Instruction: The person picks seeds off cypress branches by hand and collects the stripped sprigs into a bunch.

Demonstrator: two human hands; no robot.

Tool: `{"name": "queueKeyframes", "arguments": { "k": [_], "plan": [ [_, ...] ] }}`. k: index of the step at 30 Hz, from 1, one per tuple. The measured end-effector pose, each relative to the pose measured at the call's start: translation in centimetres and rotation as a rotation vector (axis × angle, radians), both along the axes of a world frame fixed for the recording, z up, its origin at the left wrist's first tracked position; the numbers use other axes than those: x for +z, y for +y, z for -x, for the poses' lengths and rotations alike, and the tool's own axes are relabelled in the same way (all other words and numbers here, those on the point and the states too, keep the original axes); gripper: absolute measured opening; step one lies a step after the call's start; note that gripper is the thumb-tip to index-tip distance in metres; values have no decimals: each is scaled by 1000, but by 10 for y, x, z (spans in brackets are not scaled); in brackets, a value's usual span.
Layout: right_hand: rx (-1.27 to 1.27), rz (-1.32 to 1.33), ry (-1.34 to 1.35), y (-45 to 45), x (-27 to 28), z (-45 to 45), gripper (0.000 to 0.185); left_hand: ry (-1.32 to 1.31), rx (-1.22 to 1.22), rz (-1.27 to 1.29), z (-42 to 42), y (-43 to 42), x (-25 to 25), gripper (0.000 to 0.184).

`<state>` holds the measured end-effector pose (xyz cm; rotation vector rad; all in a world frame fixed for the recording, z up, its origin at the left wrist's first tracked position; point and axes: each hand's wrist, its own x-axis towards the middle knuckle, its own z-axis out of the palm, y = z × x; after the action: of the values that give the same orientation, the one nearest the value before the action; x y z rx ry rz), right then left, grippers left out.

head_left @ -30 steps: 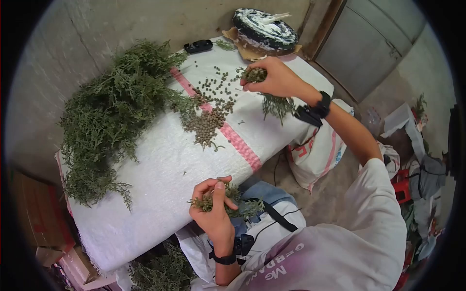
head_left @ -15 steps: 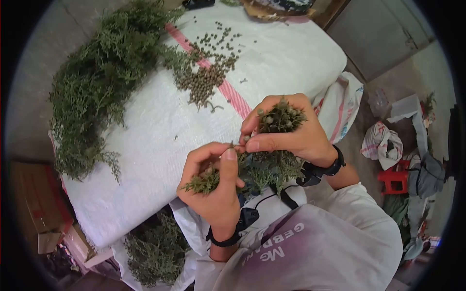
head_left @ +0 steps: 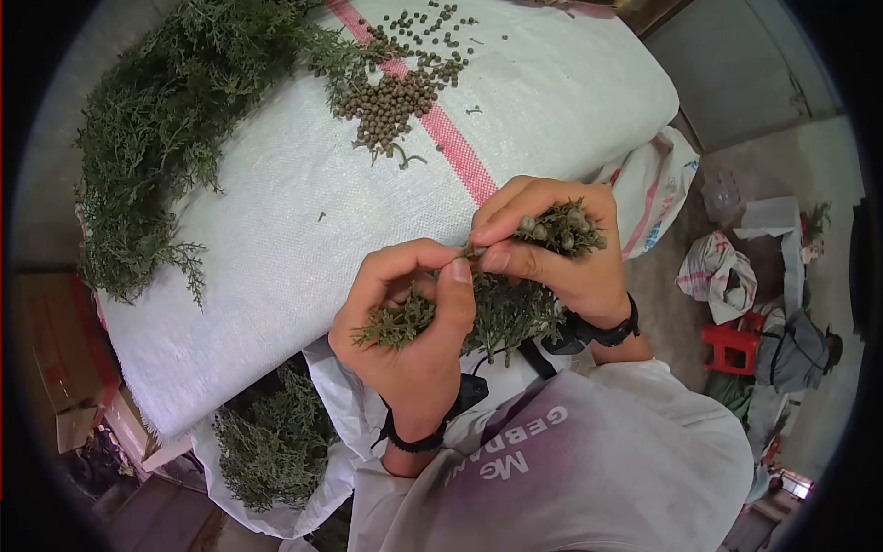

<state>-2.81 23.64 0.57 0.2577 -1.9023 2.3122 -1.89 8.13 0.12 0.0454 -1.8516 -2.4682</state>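
Note:
My left hand [head_left: 432, 354] is closed around a green conifer sprig [head_left: 395, 324], its scaly tip showing in the palm. My right hand [head_left: 552, 269] is closed on another conifer sprig [head_left: 567, 230], which carries a cluster of grey-green round cones. Thumbs and forefingers of both hands meet in a pinch; something small and thin shows between them, too small to name. More conifer foliage [head_left: 515, 317] hangs below the right hand. Beyond the hands, a pile of small brown-green round cones [head_left: 391, 106] lies on a white woven sack [head_left: 276, 239] with a red stripe.
A large heap of conifer branches [head_left: 156, 138] covers the sack's left side. Below it, an open white bag [head_left: 317, 501] holds more conifer greenery [head_left: 276, 437]. Cardboard boxes [head_left: 60, 340] stand at left. A red stool [head_left: 733, 343] and a small white sack [head_left: 717, 276] are on the right.
The view has shifted, so the sack and cone pile appear higher. My hands have drawn closer, with their fingertips now together. The sprig in my right hand has turned lower and rightward.

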Motion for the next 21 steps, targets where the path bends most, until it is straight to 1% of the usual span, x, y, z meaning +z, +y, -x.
{"name": "queueKeyframes", "arguments": {
  "k": [4, 7, 13, 17, 20, 21],
  "plan": [
    [-9, -47, -18, 1, -1, -1, 15, -1, -13, 21, 3, 2, -2, 13],
    [-14, -25, -50, 1, -2, -2, 15, 97, -3, 69, 5, 5, -8, 9],
    [-28, 39, -116, 2, -4, -7, 13, 64, -29, 99, 2, 6, -3, 9],
    [-66, 10, -11, 6, -8, -10, 15, 112, -29, 175, 1, 10, -4, 8],
    [-164, -189, 164, 10, -11, -10, 18, 163, -14, 261, 1, 13, -6, 8],
    [-166, -181, 163, 13, -10, -10, 18, 230, -14, 297, 1, 14, -7, 8]
  ]
}}
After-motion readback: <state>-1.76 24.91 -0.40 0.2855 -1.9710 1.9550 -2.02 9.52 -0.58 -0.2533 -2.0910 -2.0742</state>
